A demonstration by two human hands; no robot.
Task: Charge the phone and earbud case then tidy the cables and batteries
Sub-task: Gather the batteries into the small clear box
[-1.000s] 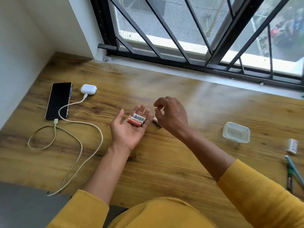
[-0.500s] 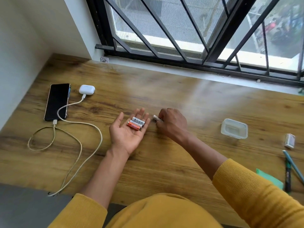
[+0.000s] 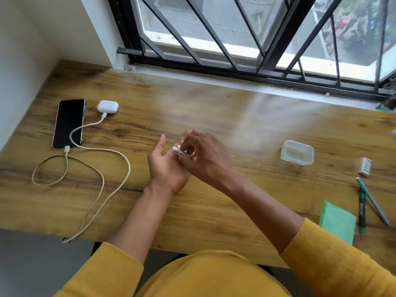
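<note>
Head view shows your wooden desk [image 3: 214, 116] filling the middle of the frame, under a barred window [image 3: 235, 33] along the top. At the left edge lies the black phone [image 3: 68, 123], flat and screen up, with a pale cable [image 3: 64, 166] plugged into its near end and looped below it. Just right of the phone's far end sits the white earbud case [image 3: 108, 106], with a second white cable [image 3: 120, 159] plugged in and curving down to the desk's near edge.

At centre, your left hand [image 3: 165, 166] lies palm up, fingers straight and relaxed. Your right hand [image 3: 205, 157] reaches over it, thumb and fingertips pinching a white battery [image 3: 181, 152] above the left palm (other batteries there are mostly hidden by your fingers).

To the right stands a clear plastic container [image 3: 297, 152], well apart from your hands. Lower right: a green cloth [image 3: 337, 221], two pens [image 3: 368, 202] and a small white object [image 3: 365, 166] that you cannot identify.
</note>
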